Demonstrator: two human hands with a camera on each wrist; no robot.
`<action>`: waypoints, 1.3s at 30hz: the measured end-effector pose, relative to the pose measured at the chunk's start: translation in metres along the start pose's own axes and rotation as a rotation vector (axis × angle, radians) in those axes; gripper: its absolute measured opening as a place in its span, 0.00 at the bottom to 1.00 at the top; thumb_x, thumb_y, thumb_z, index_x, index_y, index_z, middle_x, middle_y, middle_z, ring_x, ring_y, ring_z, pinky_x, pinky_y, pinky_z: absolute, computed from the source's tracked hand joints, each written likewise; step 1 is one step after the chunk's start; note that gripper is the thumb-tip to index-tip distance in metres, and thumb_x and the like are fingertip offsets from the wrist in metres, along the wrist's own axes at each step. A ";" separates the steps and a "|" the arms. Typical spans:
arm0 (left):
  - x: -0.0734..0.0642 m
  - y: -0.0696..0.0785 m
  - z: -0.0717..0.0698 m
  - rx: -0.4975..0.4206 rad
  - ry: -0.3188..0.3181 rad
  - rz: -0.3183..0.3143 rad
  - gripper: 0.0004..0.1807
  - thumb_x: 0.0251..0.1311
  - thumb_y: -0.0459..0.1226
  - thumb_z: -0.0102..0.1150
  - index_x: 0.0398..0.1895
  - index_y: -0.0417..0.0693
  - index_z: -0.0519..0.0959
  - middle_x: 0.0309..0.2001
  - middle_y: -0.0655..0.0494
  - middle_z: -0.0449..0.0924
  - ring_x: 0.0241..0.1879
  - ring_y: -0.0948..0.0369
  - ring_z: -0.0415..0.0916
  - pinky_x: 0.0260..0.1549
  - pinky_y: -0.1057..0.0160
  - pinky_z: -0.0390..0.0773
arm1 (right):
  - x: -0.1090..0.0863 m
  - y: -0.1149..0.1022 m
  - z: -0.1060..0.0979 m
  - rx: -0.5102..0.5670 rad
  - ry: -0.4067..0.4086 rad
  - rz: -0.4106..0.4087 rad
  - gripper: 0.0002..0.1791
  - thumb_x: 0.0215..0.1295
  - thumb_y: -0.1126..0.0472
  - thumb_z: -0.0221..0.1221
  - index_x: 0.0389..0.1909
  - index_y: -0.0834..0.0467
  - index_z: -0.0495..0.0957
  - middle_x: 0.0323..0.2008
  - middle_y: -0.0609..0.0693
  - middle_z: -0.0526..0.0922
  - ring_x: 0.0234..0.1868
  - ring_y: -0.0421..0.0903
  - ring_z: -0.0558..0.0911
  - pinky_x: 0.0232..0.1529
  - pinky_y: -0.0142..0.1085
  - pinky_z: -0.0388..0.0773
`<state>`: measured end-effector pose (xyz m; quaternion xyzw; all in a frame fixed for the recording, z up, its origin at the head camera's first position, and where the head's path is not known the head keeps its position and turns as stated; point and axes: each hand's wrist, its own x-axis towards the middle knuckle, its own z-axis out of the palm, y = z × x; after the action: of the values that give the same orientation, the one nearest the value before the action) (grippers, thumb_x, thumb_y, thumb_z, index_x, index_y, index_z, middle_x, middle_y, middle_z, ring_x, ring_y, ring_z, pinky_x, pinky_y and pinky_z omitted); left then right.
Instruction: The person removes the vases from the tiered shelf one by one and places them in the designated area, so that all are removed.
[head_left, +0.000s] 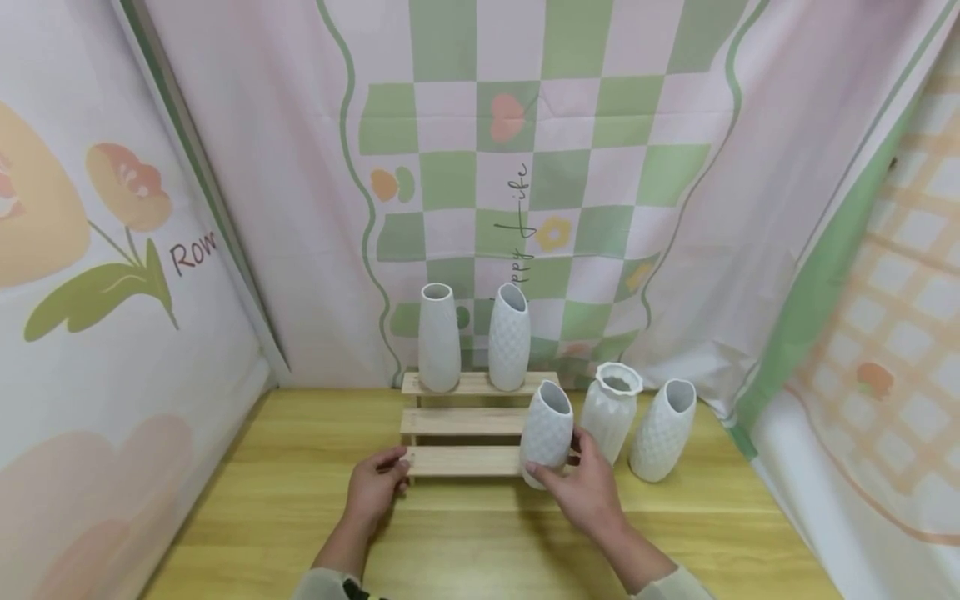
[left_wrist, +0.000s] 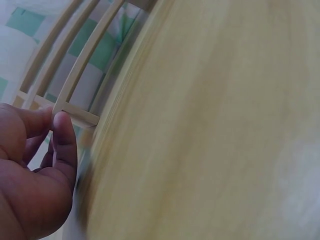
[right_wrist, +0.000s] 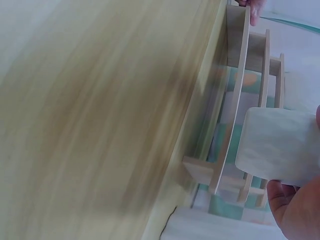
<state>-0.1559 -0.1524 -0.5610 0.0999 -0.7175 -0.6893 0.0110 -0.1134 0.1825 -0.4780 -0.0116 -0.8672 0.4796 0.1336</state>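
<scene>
A three-tier wooden rack (head_left: 465,461) stands on the table. My left hand (head_left: 375,487) pinches the left end of its lowest board, thumb and fingers meeting at the corner in the left wrist view. With its thumb in front and fingers behind, my right hand (head_left: 588,492) grips the lower part of a white textured vase (head_left: 546,437) with a slanted mouth. In the head view this vase overlaps the right end of the rack; the right wrist view shows its pale base (right_wrist: 280,145) beside the boards. On the top board stand a smooth white vase (head_left: 438,342) and a textured one (head_left: 509,337).
Right of the rack, on the wooden table (head_left: 300,517), stand a white vase with a frilled rim (head_left: 611,412) and a textured white vase (head_left: 663,433). A checkered cloth (head_left: 502,183) hangs behind, with printed cloths at both sides.
</scene>
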 end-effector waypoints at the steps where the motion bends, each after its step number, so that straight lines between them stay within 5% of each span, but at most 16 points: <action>1: 0.000 0.000 0.000 0.000 0.000 -0.003 0.18 0.66 0.29 0.66 0.59 0.36 0.82 0.43 0.43 0.84 0.33 0.56 0.81 0.30 0.63 0.87 | 0.000 0.001 -0.002 0.000 0.000 0.005 0.51 0.50 0.47 0.81 0.70 0.64 0.66 0.60 0.64 0.79 0.56 0.59 0.81 0.57 0.56 0.81; 21: -0.001 0.001 0.000 0.008 -0.001 0.034 0.18 0.66 0.30 0.66 0.58 0.34 0.82 0.41 0.43 0.85 0.32 0.56 0.82 0.28 0.64 0.86 | -0.004 0.024 -0.026 0.006 0.049 0.018 0.52 0.50 0.52 0.81 0.71 0.66 0.65 0.60 0.65 0.79 0.56 0.59 0.81 0.58 0.53 0.82; 39: -0.002 0.002 0.000 0.033 0.014 0.009 0.18 0.67 0.31 0.66 0.58 0.36 0.83 0.46 0.43 0.84 0.33 0.56 0.82 0.30 0.63 0.87 | -0.009 0.036 -0.049 -0.020 0.070 0.062 0.53 0.53 0.46 0.79 0.72 0.66 0.64 0.63 0.68 0.77 0.59 0.64 0.80 0.60 0.58 0.80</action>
<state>-0.1540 -0.1515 -0.5590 0.1014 -0.7290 -0.6767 0.0175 -0.0965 0.2417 -0.4854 -0.0567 -0.8660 0.4740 0.1486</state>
